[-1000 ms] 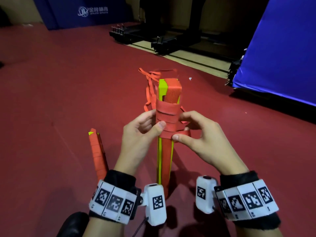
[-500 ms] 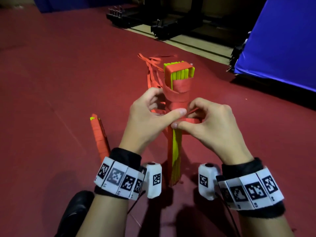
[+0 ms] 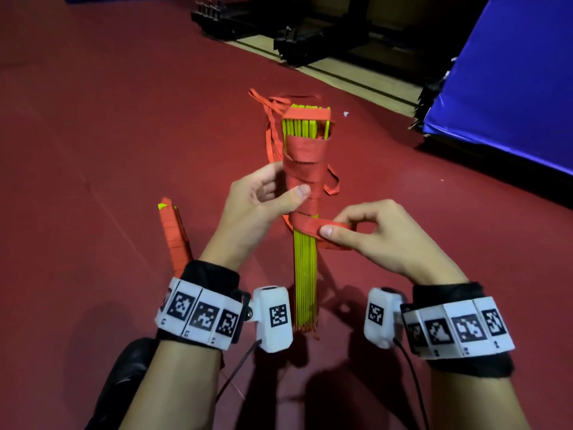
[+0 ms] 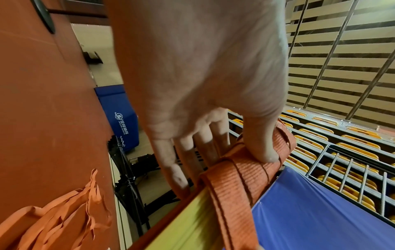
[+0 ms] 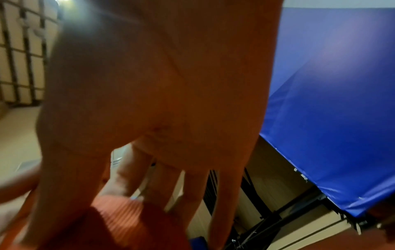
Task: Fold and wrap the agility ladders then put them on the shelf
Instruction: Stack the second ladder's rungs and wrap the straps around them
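A folded agility ladder (image 3: pixel 305 268), a bundle of yellow rungs partly wound in orange strap, stands upright on the red floor. My left hand (image 3: pixel 266 193) grips its wrapped upper part, thumb pressed on the windings (image 4: pixel 245 169). My right hand (image 3: pixel 350 231) pinches the orange strap (image 3: pixel 313 226) just right of the bundle, pulled taut around the rungs; the same strap (image 5: pixel 119 213) shows blurred under the fingers in the right wrist view. Loose strap loops (image 3: pixel 273 131) hang behind the top. A second ladder (image 3: pixel 173 237), fully wrapped in orange, lies on the floor to the left.
A blue padded mat (image 3: pixel 508 76) stands at the right. Black metal frames (image 3: pixel 310 35) sit on the floor at the back. A dark shoe (image 3: pixel 124 377) shows at the lower left. Racks with yellow items (image 4: pixel 342 152) appear in the left wrist view.
The bundle has turned so the yellow rung edges face me. My right hand has drawn the strap out to the right, lower on the bundle. My left hand has shifted up the windings.
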`<state>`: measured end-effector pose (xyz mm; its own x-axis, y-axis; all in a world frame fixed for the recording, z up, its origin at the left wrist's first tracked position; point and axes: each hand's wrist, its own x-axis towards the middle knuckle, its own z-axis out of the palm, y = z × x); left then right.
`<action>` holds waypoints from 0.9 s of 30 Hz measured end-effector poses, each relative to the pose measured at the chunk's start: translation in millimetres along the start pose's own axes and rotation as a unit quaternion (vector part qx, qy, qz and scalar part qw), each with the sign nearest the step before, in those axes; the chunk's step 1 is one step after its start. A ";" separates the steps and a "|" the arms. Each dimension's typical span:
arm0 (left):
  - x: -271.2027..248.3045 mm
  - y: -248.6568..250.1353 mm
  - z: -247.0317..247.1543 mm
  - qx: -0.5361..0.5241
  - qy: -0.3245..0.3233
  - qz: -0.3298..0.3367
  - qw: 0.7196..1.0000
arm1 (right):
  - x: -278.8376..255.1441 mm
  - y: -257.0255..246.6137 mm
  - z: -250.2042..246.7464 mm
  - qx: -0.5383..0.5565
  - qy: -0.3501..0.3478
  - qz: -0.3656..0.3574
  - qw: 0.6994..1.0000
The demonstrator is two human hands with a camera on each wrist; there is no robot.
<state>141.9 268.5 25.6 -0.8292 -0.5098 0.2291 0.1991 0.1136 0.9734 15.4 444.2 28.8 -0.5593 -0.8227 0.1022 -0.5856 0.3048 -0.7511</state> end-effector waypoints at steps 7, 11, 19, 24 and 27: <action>4.7 -1.8 -2.2 0.001 -0.002 -0.005 1.000 | 3.4 -3.4 -9.1 0.084 0.017 -0.059 0.995; 6.9 -3.1 -2.3 -0.013 -0.005 -0.018 1.000 | 6.7 3.6 -1.0 0.096 0.043 -0.063 0.992; 1.6 -11.0 11.2 -0.022 0.014 0.037 0.999 | 13.2 18.4 16.8 0.129 0.046 -0.037 0.990; -8.3 -18.9 30.0 0.107 0.208 0.140 0.962 | 16.7 16.8 26.4 0.097 0.156 -0.057 0.981; -9.9 -24.6 34.6 0.128 0.184 0.137 0.965 | 13.2 15.2 28.7 0.073 0.205 -0.044 0.975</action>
<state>127.1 300.3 -0.3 -0.5131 -0.6933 0.5059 0.2097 0.4704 0.8572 15.9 424.2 0.0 -0.7156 -0.5730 0.3994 -0.5689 0.1463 -0.8093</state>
